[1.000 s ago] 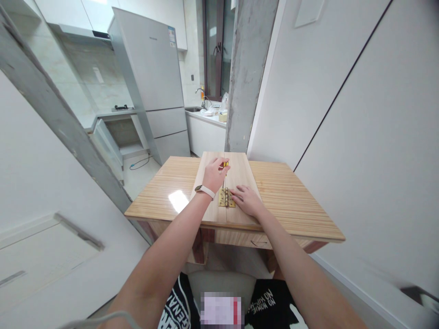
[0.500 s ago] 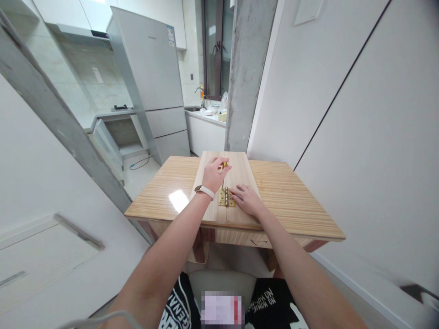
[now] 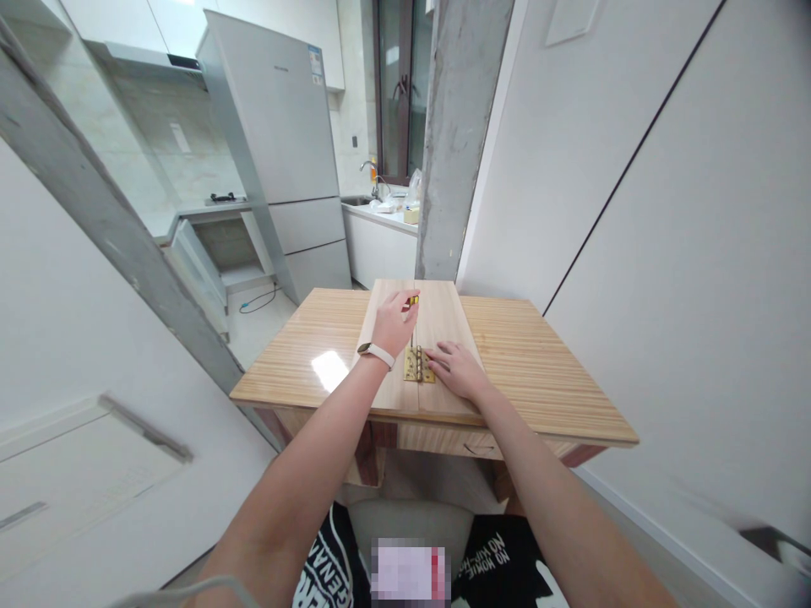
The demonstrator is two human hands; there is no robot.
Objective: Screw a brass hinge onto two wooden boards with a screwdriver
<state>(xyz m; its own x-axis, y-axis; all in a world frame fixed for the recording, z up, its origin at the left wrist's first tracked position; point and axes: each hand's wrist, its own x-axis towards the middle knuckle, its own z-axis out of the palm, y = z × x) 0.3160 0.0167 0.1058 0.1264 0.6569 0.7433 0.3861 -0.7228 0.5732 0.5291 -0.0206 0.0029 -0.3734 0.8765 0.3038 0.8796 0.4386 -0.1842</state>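
My left hand (image 3: 394, 321), with a watch (image 3: 376, 351) on its wrist, is closed round the yellow and dark red handle of a screwdriver (image 3: 414, 299). The screwdriver stands upright, its thin shaft reaching down to the far left part of a brass hinge (image 3: 413, 365). This hinge lies unfolded across the seam between two pale wooden boards (image 3: 443, 312). My right hand (image 3: 457, 368) rests on the right board with its fingers stretched out, fingertips at the hinge's right leaf. Whether a screw sits under the screwdriver tip is too small to tell.
The boards lie on a striped wooden table (image 3: 545, 371) with a drawer (image 3: 443, 439) under its front edge. Behind it stand a concrete pillar (image 3: 459, 143), a fridge (image 3: 272, 135) and a sink counter (image 3: 386, 241). A white wall (image 3: 665, 253) rises on the right.
My left hand has turned slightly on the screwdriver handle and its fingers have shifted a little to the left. My right hand and the hinge stay where they were.
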